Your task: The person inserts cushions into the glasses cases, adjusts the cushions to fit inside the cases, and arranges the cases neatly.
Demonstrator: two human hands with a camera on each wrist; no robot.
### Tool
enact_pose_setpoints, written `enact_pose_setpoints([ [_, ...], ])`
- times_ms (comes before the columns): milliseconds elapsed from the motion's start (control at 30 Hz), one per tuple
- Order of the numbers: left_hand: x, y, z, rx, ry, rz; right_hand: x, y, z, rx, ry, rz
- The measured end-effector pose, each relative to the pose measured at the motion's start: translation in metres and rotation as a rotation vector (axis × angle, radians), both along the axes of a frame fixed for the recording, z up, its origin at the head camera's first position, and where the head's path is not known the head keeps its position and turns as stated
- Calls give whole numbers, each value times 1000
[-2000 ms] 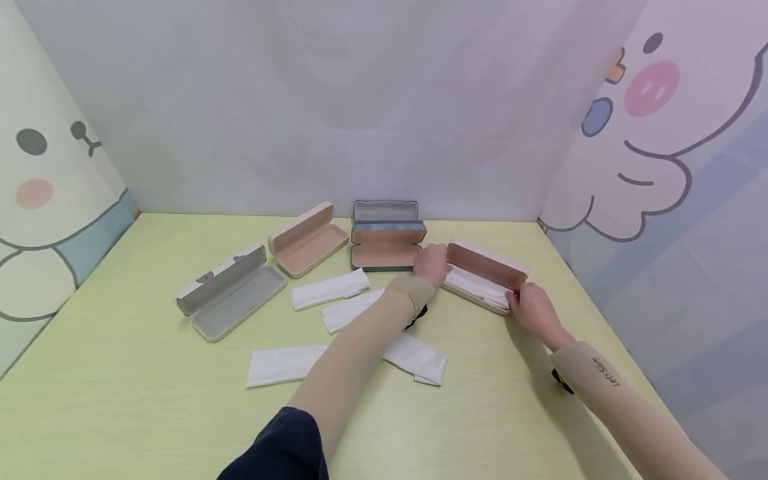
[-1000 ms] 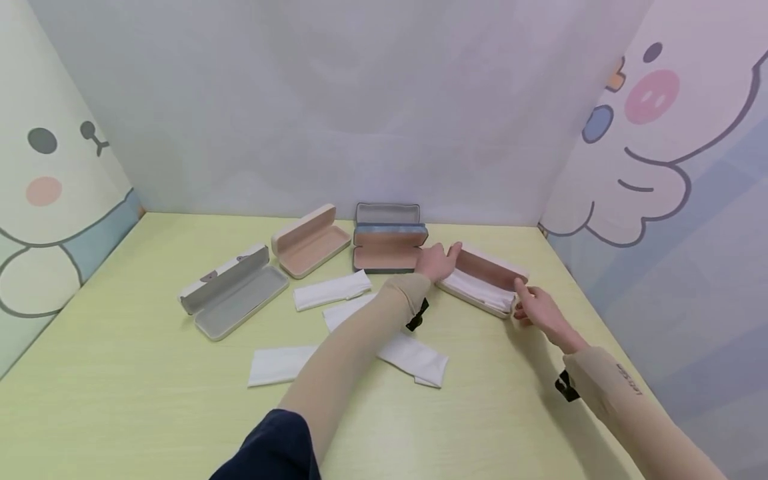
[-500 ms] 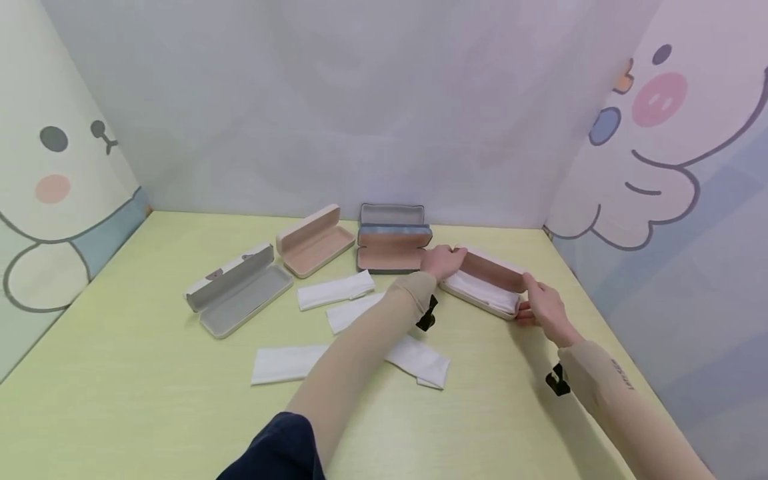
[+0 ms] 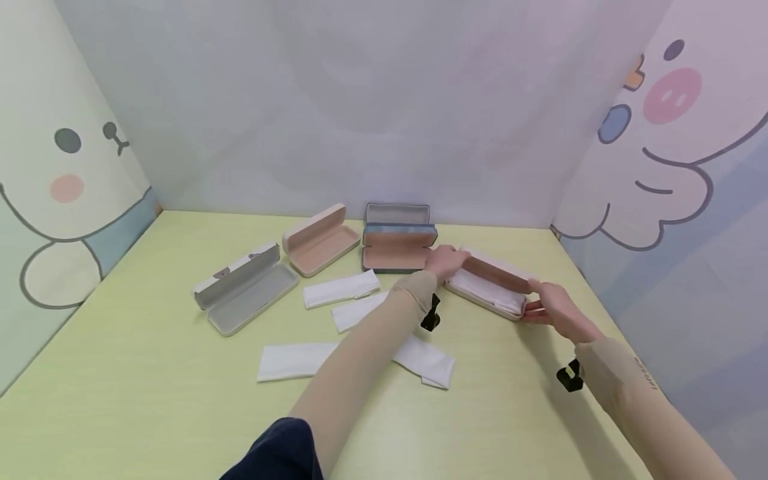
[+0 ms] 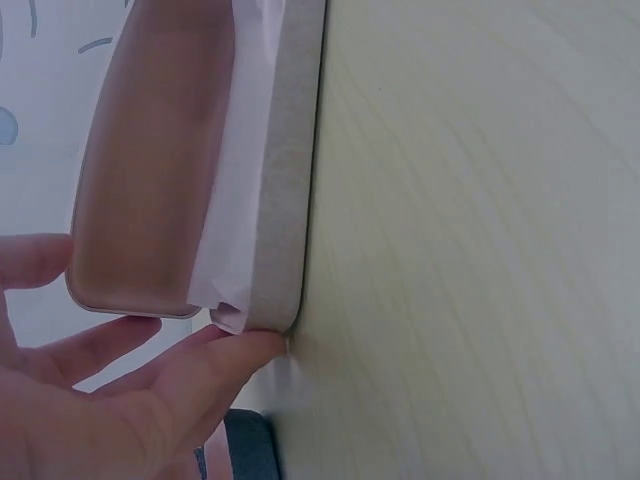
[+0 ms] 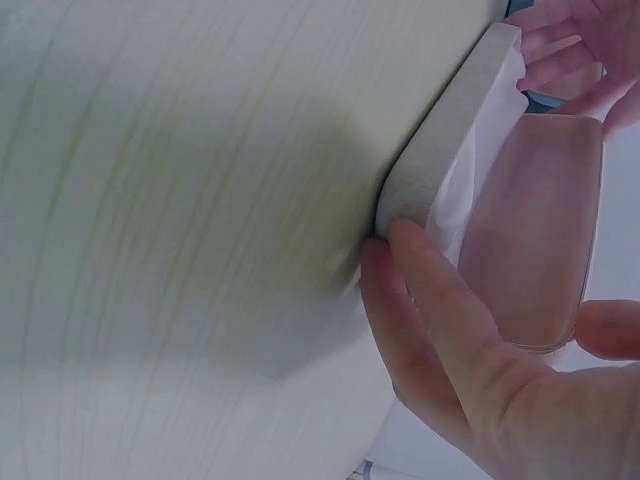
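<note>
An eyeglass case with a pink-brown lining stands at the right of the table, its lid raised. A folded white cloth lies along its base. My left hand holds the case's left end; in the left wrist view the thumb is on the lid and a fingertip touches the base's end. The other end is held by my right hand, with its thumb at the lid and its fingers against the base's corner in the right wrist view.
Further eyeglass cases stand with lids up: a grey-lined one, a pink-lined one, a dark-edged one and a grey one behind it. Several white cloths, such as one at the front, lie on the table, partly behind my left arm.
Both hands have shifted their thumbs up onto the lid, with fingers staying low by the base. The lid now leans further over the cloth. The head view has turned slightly left.
</note>
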State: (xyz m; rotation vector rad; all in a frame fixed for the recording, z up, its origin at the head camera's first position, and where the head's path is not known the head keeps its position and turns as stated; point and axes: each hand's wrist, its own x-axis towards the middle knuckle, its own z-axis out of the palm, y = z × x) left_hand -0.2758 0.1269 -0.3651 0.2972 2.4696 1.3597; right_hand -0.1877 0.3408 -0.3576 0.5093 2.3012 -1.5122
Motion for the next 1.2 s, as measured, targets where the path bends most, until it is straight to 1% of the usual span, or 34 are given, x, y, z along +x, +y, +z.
enact_pose_setpoints([
  [133,1,-3,-3,63,-37,-17,2,-1,1,4,0,36],
  [267,2,-5,-4,81,-50,-39,3,-3,0,9,12,46],
  [567,2,-8,0,-3,27,-104,4,-6,0,59,37,37],
  [767,2,-9,1,-43,34,-120,5,-8,0,82,31,45],
  [933,1,-10,2,-38,52,-145,5,-8,0,103,53,55],
  [1033,0,-11,0,-9,19,-153,7,-9,0,109,59,48],
  [1200,-6,-12,-4,47,-81,-150,9,-12,-1,121,61,48],
])
